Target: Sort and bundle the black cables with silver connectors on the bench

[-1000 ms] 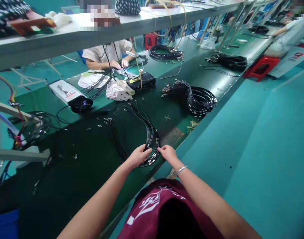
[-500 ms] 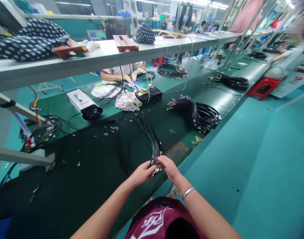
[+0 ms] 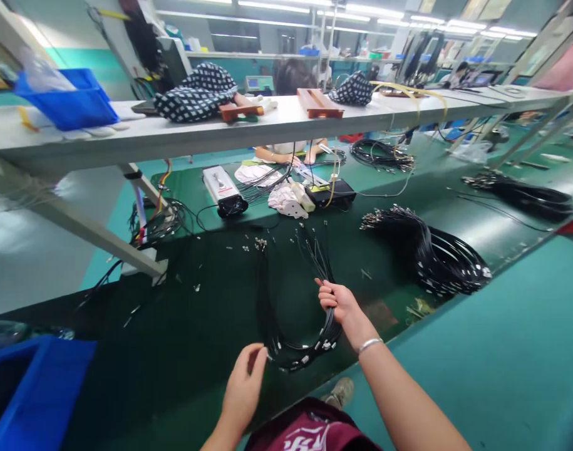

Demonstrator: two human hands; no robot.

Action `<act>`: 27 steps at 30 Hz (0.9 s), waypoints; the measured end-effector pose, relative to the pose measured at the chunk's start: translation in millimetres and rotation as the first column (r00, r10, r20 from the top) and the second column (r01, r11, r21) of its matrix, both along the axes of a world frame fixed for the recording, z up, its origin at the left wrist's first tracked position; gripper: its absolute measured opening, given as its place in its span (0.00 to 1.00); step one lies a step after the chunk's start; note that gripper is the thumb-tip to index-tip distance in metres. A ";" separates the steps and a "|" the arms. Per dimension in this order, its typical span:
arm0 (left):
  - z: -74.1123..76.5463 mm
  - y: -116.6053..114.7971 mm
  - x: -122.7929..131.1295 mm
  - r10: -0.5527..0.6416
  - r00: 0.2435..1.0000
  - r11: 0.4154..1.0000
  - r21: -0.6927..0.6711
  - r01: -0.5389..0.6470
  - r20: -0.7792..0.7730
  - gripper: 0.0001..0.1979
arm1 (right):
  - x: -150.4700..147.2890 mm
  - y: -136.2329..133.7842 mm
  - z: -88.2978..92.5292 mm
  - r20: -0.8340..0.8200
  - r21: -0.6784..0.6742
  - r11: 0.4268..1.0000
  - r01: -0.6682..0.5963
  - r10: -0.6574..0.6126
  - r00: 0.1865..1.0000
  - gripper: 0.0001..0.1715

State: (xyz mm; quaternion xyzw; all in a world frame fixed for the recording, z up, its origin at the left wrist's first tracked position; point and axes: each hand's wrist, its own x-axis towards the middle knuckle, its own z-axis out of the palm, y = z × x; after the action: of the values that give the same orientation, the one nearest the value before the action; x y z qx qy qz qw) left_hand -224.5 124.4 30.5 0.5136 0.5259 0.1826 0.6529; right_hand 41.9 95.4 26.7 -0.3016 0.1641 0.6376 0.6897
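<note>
A bundle of thin black cables (image 3: 293,347) with white tags curves in a U on the dark green table (image 3: 173,351). My right hand (image 3: 335,299) is wrapped round the right side of the bundle, whose loose ends fan out beyond it. At the bundle's lower left bend is my left hand (image 3: 251,369), its thumb and fingertips drawn together beside the cables; whether a cable is pinched there is too small to tell. Metal connectors (image 3: 260,243) lie at the far end of the bundle's left side.
A larger cable bundle (image 3: 436,250) lies to the right, another (image 3: 525,191) beyond it. A blue bin (image 3: 46,388) stands at lower left. Across the table are a white device (image 3: 219,183) and another person's hands (image 3: 302,160). A shelf (image 3: 173,133) spans above.
The view has turned left. My hands have moved apart: the left one to the bundle's lower left bend, the right one round its right side. The cables now form a wide U.
</note>
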 end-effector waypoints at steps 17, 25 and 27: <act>-45.1 129.2 54.7 0.301 0.804 0.761 -0.638 0.121 0.512 0.13 | -51.9 -93.6 47.1 0.353 -0.025 0.998 -0.065 0.070 0.933 0.26; 29.8 134.5 68.7 -0.017 0.620 0.869 -0.295 0.398 0.784 0.10 | -72.4 -100.4 32.5 0.659 -0.210 0.977 0.033 0.117 0.743 0.37; 48.8 126.4 54.9 -0.066 0.599 0.909 -0.200 0.366 0.798 0.09 | -75.3 -100.7 29.2 0.690 -0.177 0.983 0.055 0.083 0.719 0.39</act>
State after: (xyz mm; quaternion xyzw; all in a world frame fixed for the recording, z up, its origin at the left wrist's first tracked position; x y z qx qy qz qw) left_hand -169.6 250.8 79.3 0.3228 0.1489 0.2089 0.9111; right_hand -33.4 -5.3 56.0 -0.5824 -0.0506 0.4650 0.6649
